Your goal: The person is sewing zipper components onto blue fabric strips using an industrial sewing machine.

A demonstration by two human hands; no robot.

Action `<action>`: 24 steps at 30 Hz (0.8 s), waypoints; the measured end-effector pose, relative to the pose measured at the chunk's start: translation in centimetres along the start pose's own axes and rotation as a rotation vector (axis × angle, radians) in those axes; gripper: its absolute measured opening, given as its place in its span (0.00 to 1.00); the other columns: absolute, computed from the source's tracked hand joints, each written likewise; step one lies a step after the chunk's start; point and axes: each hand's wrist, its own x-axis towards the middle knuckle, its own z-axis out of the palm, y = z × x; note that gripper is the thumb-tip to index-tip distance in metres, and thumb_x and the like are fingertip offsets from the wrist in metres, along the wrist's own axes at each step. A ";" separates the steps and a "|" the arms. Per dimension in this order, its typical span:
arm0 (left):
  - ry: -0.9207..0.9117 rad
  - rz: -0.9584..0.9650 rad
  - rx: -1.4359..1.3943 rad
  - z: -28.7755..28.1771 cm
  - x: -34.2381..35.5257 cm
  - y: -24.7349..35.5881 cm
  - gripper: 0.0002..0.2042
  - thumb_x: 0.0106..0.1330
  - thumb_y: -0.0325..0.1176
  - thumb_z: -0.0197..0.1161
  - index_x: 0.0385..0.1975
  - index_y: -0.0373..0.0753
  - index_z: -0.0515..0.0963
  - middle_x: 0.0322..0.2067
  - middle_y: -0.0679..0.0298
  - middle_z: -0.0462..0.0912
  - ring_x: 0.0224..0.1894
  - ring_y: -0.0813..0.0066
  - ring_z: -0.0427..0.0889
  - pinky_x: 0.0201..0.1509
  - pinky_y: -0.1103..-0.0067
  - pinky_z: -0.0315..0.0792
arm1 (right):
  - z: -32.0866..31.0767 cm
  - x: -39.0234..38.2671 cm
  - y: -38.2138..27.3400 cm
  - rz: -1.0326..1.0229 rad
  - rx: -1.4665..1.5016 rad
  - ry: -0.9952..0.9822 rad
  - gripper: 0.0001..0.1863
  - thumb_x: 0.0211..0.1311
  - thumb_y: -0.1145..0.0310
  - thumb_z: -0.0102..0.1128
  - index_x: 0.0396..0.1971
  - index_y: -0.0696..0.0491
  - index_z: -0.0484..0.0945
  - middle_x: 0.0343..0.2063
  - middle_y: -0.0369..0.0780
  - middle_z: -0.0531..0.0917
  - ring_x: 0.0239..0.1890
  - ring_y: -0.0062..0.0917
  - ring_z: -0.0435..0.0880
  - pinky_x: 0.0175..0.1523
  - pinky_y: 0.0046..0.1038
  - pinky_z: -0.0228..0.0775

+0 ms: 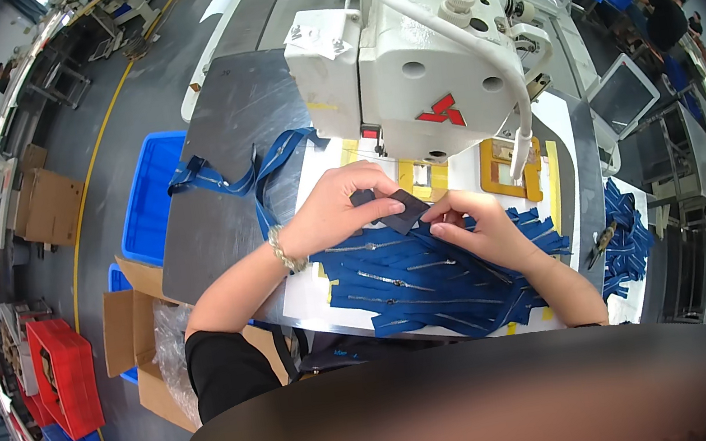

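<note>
My left hand (340,208) pinches a small dark flat piece (407,212), fabric-like, between thumb and fingers. At the right corner of this piece, the thumb and forefinger of my right hand (484,226) are closed on its edge. Below both hands spreads a heap of blue zippers (407,278) with metal teeth and sliders, lying side by side on a white sheet. Just beyond my hands stands the head of a large white sewing machine (430,63). A yellow frame (501,171) lies to its right.
A blue zipper strip (260,175) curls across the metal table (200,234) at the left. More blue zippers (625,239) lie at the right, near small snips (601,244). Blue bin (153,195), cardboard box (152,342) and red crate (66,377) stand left; a screen (624,96) is right.
</note>
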 end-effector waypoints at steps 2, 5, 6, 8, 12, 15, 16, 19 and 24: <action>0.087 0.095 0.048 0.9 -0.3 -0.1 0.05 0.55 0.27 0.69 0.31 0.40 0.84 0.30 0.70 0.80 0.35 0.74 0.75 0.44 0.77 0.67 | 0.9 0.1 0.5 0.194 0.487 0.048 0.11 0.66 0.68 0.59 0.42 0.59 0.78 0.29 0.35 0.79 0.29 0.14 0.75 0.35 0.16 0.66; 0.218 0.653 0.545 1.9 -0.9 0.1 0.08 0.48 0.32 0.74 0.28 0.54 0.85 0.29 0.79 0.77 0.32 0.77 0.73 0.42 0.76 0.62 | 0.7 0.2 1.8 0.242 0.941 -0.109 0.11 0.68 0.69 0.56 0.44 0.60 0.77 0.30 0.34 0.79 0.29 0.13 0.74 0.36 0.15 0.65; 0.222 0.725 0.623 2.1 -1.3 0.3 0.08 0.47 0.33 0.74 0.26 0.55 0.84 0.30 0.80 0.77 0.33 0.77 0.73 0.41 0.76 0.62 | 0.7 0.2 1.6 0.243 0.945 -0.109 0.11 0.68 0.69 0.56 0.44 0.60 0.77 0.30 0.34 0.79 0.29 0.13 0.74 0.36 0.15 0.65; 0.220 0.732 0.629 2.5 -1.5 0.7 0.08 0.47 0.33 0.74 0.27 0.52 0.84 0.28 0.79 0.77 0.33 0.77 0.75 0.41 0.77 0.62 | 1.1 0.3 0.6 0.207 0.789 -0.051 0.10 0.68 0.71 0.54 0.46 0.58 0.76 0.35 0.34 0.79 0.31 0.13 0.73 0.38 0.15 0.65; 0.152 0.547 0.489 2.7 -0.8 -0.2 0.13 0.49 0.31 0.74 0.35 0.46 0.82 0.26 0.76 0.78 0.33 0.77 0.77 0.43 0.78 0.64 | 1.5 0.3 1.9 -0.239 0.388 0.069 0.11 0.65 0.71 0.58 0.44 0.60 0.76 0.41 0.35 0.78 0.37 0.17 0.73 0.44 0.18 0.66; 0.159 0.138 0.075 3.6 -1.3 -0.9 0.25 0.54 0.28 0.73 0.52 0.39 0.71 0.23 0.70 0.79 0.32 0.75 0.78 0.48 0.74 0.67 | 2.1 -0.2 2.4 -0.149 0.510 0.045 0.11 0.64 0.71 0.60 0.42 0.61 0.76 0.40 0.37 0.79 0.38 0.17 0.75 0.44 0.19 0.68; 0.156 0.139 0.073 3.8 -1.3 -1.1 0.25 0.54 0.28 0.73 0.52 0.39 0.71 0.23 0.70 0.79 0.32 0.75 0.78 0.48 0.74 0.67 | 2.4 -0.3 2.7 -0.076 0.608 0.062 0.10 0.64 0.70 0.59 0.40 0.61 0.76 0.37 0.37 0.80 0.37 0.16 0.76 0.42 0.18 0.69; 0.086 0.258 0.294 3.7 -1.4 -1.1 0.20 0.58 0.29 0.67 0.51 0.39 0.74 0.26 0.67 0.78 0.34 0.71 0.77 0.46 0.74 0.69 | 2.9 -0.3 3.4 0.096 0.579 0.084 0.07 0.66 0.69 0.59 0.35 0.59 0.76 0.29 0.35 0.81 0.30 0.14 0.78 0.36 0.17 0.70; 0.016 0.502 0.412 3.4 -1.4 -2.8 0.18 0.53 0.26 0.69 0.45 0.41 0.78 0.30 0.66 0.78 0.33 0.68 0.77 0.41 0.74 0.71 | 2.7 -0.1 3.8 0.176 0.720 -0.036 0.07 0.67 0.68 0.59 0.31 0.56 0.76 0.22 0.32 0.81 0.24 0.10 0.78 0.30 0.14 0.71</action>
